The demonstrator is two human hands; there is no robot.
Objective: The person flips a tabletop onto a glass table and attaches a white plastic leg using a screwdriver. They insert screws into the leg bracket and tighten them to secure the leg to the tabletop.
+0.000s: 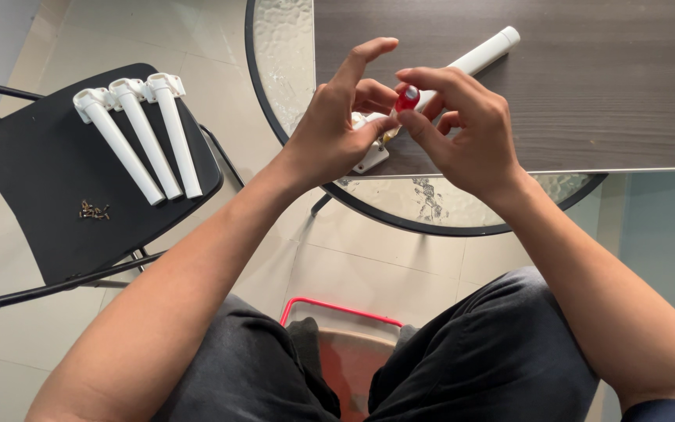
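My right hand point(462, 129) pinches the red handle of a small screwdriver point(408, 98) between thumb and fingers. My left hand point(337, 125) is beside it, fingertips at the white bracket point(372, 156) of a white furniture leg point(482, 53) that lies on a dark wooden board point(556, 86). The screwdriver's tip is hidden behind my fingers. My left index finger is raised.
The board rests on a round glass table point(291, 47). To the left, a black folding chair point(48, 187) carries three more white legs point(146, 133) and a small heap of screws point(94, 210). A red-rimmed stool point(341, 312) shows between my knees.
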